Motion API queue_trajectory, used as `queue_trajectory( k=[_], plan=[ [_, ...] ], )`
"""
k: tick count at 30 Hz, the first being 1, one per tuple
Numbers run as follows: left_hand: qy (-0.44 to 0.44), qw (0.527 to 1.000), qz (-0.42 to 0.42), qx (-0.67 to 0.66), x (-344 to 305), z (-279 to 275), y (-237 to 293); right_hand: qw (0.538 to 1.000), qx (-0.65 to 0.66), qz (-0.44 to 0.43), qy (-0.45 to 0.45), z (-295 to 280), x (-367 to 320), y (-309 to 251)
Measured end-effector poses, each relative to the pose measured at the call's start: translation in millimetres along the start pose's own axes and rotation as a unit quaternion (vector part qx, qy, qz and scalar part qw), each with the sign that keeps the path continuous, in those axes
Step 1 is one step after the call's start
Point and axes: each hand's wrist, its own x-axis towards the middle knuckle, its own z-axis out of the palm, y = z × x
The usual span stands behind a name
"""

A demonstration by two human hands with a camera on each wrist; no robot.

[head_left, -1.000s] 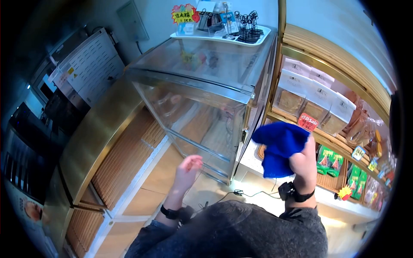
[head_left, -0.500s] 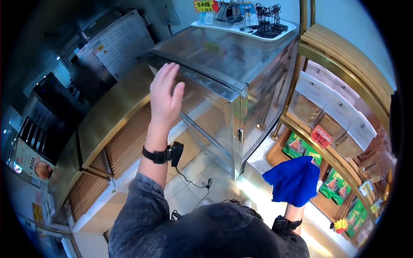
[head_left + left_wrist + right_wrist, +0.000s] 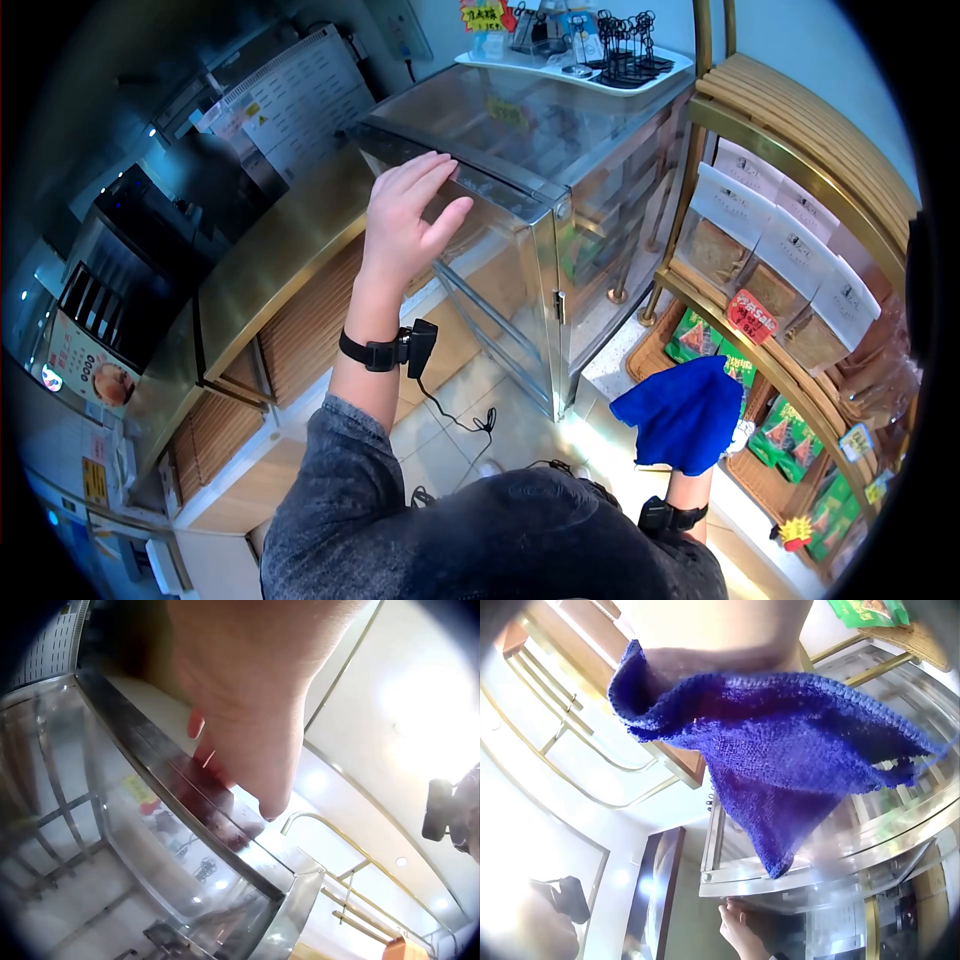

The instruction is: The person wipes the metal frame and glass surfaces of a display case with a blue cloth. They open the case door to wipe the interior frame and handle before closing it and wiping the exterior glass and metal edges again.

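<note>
My left hand point(image 3: 405, 215) rests at the top front edge of a glass display cabinet point(image 3: 575, 135) with a steel frame. Its fingers lie nearly straight along the steel rail point(image 3: 184, 784), the thumb spread away from them. To the right of the cabinet, my right hand point(image 3: 720, 634) holds a blue cloth point(image 3: 685, 415). The cloth drapes over the fingers and hides them in the head view. In the right wrist view it hangs in folds, one corner dangling in front of the cabinet.
A white tray point(image 3: 640, 88) with black wire sign holders stands on the cabinet. Curved shelving point(image 3: 790, 105) at right carries bagged bread point(image 3: 790, 300) and green packets point(image 3: 785, 440). At left runs a brass-edged counter point(image 3: 285, 270). A black cable point(image 3: 455, 430) lies on the tiled floor.
My left hand has risen from low before the cabinet's front to its top edge, then slid slightly right. The right hand has lowered with the blue cloth, which now covers its fingers.
</note>
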Motion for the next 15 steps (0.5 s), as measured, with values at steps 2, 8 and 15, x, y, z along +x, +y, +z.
queue_trajectory(
  k=[2, 8, 15],
  plan=[
    [0.000, 1.000, 0.004, -0.001, 0.4, -1.2, 4.0, 1.000, 0.001, 0.002, -0.004, 5.3, -1.4, 0.6],
    [0.011, 0.998, 0.051, -0.024, 2.8, -1.8, 22.3, 0.999, 0.026, 0.022, 0.002, -3.6, -4.0, 6.1],
    [0.002, 0.991, 0.105, -0.081, 5.7, -5.0, 48.9, 0.999, 0.000, 0.025, -0.025, 0.0, -7.8, 11.4]
  ],
)
